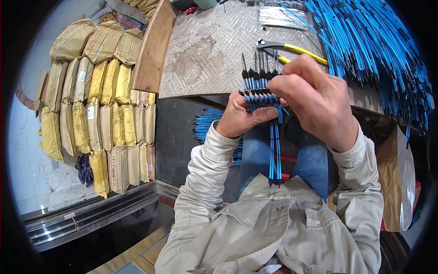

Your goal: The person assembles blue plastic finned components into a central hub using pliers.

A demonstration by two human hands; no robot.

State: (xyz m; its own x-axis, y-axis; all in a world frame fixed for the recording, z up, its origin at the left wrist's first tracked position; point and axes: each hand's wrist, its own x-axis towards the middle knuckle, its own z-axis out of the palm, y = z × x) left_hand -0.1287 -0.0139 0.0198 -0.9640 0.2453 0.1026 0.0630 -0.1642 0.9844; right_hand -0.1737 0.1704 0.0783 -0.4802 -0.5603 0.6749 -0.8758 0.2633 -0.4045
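Observation:
Just in front of the table edge, my left hand [243, 115] is wrapped round a bunch of thin blue rods with black ends [275, 150]. Black fittings [262, 74] stick up above its fingers, and two or more rods hang down between my knees. My right hand [317, 98] is closed beside the upper right of the bunch, fingertips pressed together at the fittings; what it pinches there is hidden behind its fingers. Past the right hand, pincers with yellow handles [305, 47] lie on the table, their metal jaws to the left.
A big heap of similar blue rods [369, 41] hangs over the worn table's [200, 50] right side. Silver wires [283, 17] lie at the back. A wooden board [155, 45] edges the left. Stacked yellow-brown packages [109, 82] stand further left; more rods [206, 128] lie below.

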